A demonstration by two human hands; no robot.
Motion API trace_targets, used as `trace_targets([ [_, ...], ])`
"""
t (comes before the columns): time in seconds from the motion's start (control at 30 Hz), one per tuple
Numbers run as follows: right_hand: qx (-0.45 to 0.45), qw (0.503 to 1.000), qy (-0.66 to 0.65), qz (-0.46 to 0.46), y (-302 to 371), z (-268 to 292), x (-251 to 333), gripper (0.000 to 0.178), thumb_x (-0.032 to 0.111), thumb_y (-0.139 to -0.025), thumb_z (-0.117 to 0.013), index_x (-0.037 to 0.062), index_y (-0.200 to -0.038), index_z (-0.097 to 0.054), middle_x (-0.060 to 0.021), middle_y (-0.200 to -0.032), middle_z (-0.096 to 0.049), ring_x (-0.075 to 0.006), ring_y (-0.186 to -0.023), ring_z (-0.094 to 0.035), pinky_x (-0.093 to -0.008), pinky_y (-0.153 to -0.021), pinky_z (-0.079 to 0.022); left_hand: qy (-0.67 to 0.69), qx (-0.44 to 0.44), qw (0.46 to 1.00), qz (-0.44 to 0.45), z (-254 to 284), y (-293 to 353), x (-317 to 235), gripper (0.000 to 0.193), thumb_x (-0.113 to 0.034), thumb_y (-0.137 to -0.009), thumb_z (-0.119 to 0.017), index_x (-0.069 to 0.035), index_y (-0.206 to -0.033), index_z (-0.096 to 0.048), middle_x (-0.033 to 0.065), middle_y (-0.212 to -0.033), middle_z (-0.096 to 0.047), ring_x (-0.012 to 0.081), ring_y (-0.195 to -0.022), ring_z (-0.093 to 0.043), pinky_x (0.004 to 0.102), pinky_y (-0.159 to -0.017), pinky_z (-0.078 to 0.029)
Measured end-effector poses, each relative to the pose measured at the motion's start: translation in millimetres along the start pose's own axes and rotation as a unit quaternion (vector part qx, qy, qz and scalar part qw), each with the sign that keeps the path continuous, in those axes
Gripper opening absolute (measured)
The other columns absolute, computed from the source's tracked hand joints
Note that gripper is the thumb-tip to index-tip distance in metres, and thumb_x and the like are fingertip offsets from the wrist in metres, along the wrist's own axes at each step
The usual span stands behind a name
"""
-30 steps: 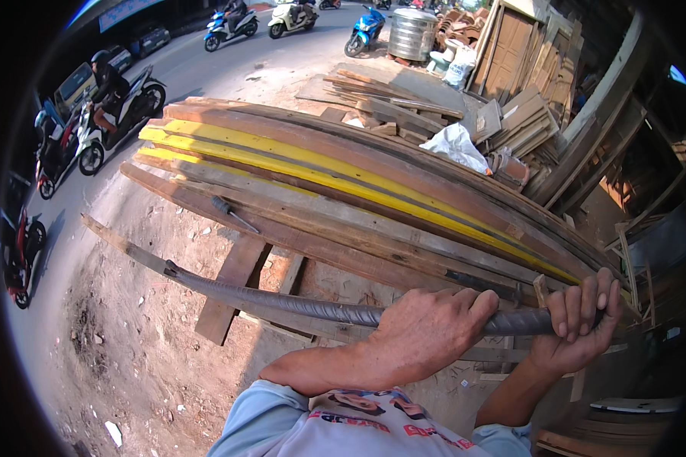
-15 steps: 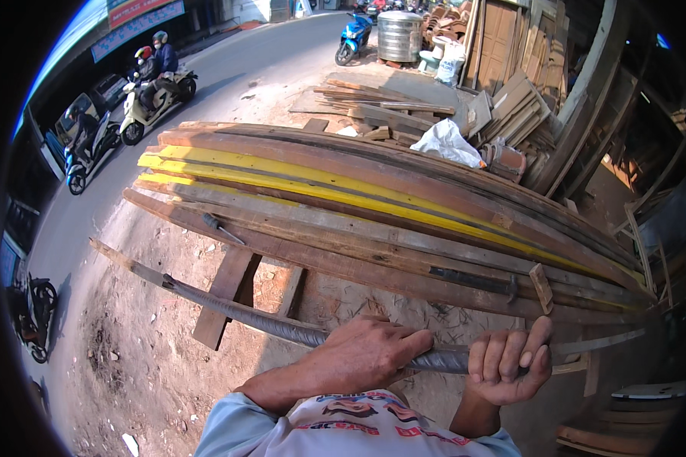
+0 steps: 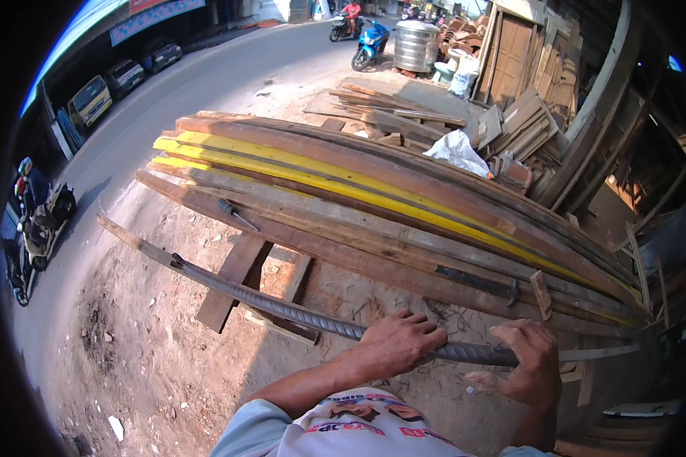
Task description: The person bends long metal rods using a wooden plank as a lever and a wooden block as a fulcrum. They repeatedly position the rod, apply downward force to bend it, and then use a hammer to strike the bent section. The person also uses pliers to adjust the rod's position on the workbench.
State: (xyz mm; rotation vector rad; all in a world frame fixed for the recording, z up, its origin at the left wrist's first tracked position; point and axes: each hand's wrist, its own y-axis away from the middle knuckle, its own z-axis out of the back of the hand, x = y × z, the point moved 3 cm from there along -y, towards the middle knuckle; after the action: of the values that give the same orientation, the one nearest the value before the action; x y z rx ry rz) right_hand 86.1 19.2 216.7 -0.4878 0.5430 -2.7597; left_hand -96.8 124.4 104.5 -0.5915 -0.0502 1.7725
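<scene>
A long dark ribbed steel bar (image 3: 282,308) runs across in front of me, lying along a narrow wooden strip (image 3: 133,238) that sticks out beyond its left end. Near the middle, my left hand (image 3: 404,343) is closed over the bar, fingers wrapped around it. Toward the bar's right end, my right hand (image 3: 527,356) is loosened, its fingers raised and its thumb spread below. A pale strip (image 3: 602,353) reaches out past the right hand. Just beyond lie stacked wooden beams (image 3: 320,244), with a dark-handled hammer (image 3: 476,282) and a screwdriver-like tool (image 3: 236,215) on them.
Yellow-painted beams (image 3: 297,171) lie in the stack. A small wood block (image 3: 540,295) sits near the hammer. Crosswise planks (image 3: 236,282) stick out under the stack. Farther off are loose boards (image 3: 392,114), a white sack (image 3: 459,152) and a road (image 3: 129,145) with motorbikes.
My right hand has opened from its curled grip around the bar. My left hand stays closed on it and sits slightly farther right in the picture. The view has shifted; road traffic has moved.
</scene>
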Motion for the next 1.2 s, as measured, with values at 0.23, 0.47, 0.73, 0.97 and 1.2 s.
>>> trace_targets([
  [0.23, 0.272, 0.949, 0.159, -0.002, -6.6, -6.3, 32.8, 0.039, 0.034, -0.076, -0.086, 0.0107, -0.097, -0.064, -0.009, -0.084, -0.068, -0.0319, -0.075, -0.07, -0.0438, -0.068, -0.054, 0.021, -0.007, 1.0, -0.018, 33.1, 12.9, -11.1, 0.022, -0.022, -0.089, -0.063, -0.008, -0.105, -0.057, 0.0084, -0.1, -0.066, 0.0275, -0.105, -0.064, 0.0422, -0.095, -0.048],
  [0.47, 0.232, 0.964, 0.122, -0.042, 46.1, -58.9, -35.5, 0.037, 0.036, -0.077, -0.086, 0.0106, -0.091, -0.063, -0.0091, -0.078, -0.067, -0.032, -0.072, -0.07, -0.0454, -0.063, -0.054, 0.021, -0.011, 0.999, -0.032, -45.2, 0.9, 3.7, 0.025, -0.017, -0.089, -0.063, -0.007, -0.111, -0.058, 0.0108, -0.112, -0.068, 0.0292, -0.12, -0.059, 0.0467, -0.107, -0.042],
  [0.73, 0.238, 0.968, 0.071, -0.029, 32.2, -54.0, -13.7, 0.033, 0.031, -0.081, -0.081, 0.0082, -0.091, -0.059, -0.0123, -0.081, -0.069, -0.0329, -0.072, -0.072, -0.0446, -0.063, -0.056, 0.029, 0.059, 0.998, -0.011, -64.2, 17.2, 11.3, 0.041, -0.023, -0.092, -0.065, -0.007, -0.13, -0.058, 0.0116, -0.143, -0.058, 0.0334, -0.151, -0.033, 0.0534, -0.126, -0.023],
  [0.97, 0.27, 0.959, 0.029, -0.074, 37.8, -68.2, -37.5, 0.038, 0.038, -0.081, -0.083, 0.0084, -0.092, -0.062, -0.0141, -0.079, -0.071, -0.0386, -0.075, -0.071, -0.0517, -0.069, -0.055, 0.041, 0.033, 0.998, -0.042, -51.3, 11.1, 6.3, 0.044, -0.018, -0.094, -0.058, -0.006, -0.137, -0.059, 0.0104, -0.154, -0.051, 0.0377, -0.156, -0.022, 0.0565, -0.127, -0.019],
  [1.2, 0.276, 0.954, 0.046, -0.107, 93.5, -138.5, -97.4, 0.044, 0.041, -0.079, -0.084, 0.0058, -0.092, -0.062, -0.0164, -0.079, -0.071, -0.0411, -0.074, -0.07, -0.0526, -0.067, -0.054, 0.034, 0.016, 0.998, -0.047, -139.0, -5.0, 34.1, 0.044, -0.026, -0.096, -0.057, -0.01, -0.137, -0.062, 0.0108, -0.155, -0.051, 0.0388, -0.157, -0.02, 0.0576, -0.128, -0.015],
])
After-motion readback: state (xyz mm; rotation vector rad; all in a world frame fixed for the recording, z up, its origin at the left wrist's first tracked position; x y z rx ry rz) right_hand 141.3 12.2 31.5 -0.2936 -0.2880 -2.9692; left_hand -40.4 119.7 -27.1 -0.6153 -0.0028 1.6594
